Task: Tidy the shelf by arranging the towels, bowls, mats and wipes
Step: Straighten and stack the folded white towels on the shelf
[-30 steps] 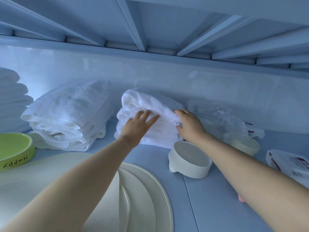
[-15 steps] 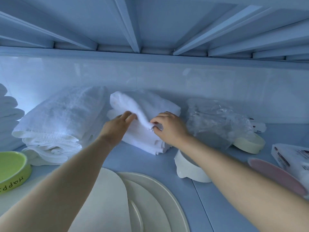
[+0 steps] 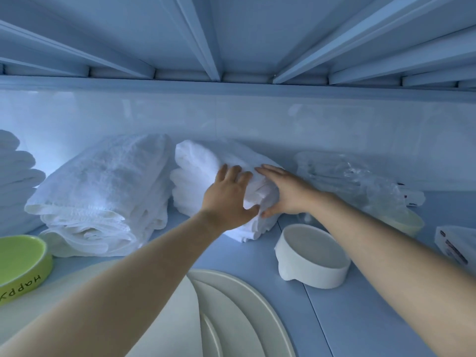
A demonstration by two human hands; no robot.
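**Pressing on the small stack of folded white terry towels (image 3: 201, 163) at twelve o'clock**

Sits far back on the pale blue shelf board (image 3: 360, 318), close to the glossy back wall (image 3: 257, 119). Touched on top by the left hand (image 3: 229, 197), released, fingers straight and spread over the upper fold, thumb down at the front edge of the stack. Pressed from three o'clock by the right hand (image 3: 286, 191), likewise released, straight fingers flat along the stack's right side, thumb low and close to the left thumb. Nothing pinched or clenched by either.

Just beside it at nine o'clock, a larger stack of folded white terry towels (image 3: 103, 191). Further toward nine, cut off by the frame, a third pile of white towels (image 3: 13, 176). At eight o'clock, a round lime-green bowl (image 3: 23, 258) lettered "Happy". At six o'clock, overlapping cream oval mats (image 3: 231, 313), partly under the left forearm. At four o'clock, under the right forearm, a round white bowl (image 3: 314, 256), upright and apart from the towels. At two o'clock, a crinkled clear plastic bag (image 3: 347, 181) draped over a pale yellow round bowl (image 3: 404, 222). At three o'clock, on the frame edge, a white printed pack of wipes (image 3: 456, 248), its print too blurred to read.
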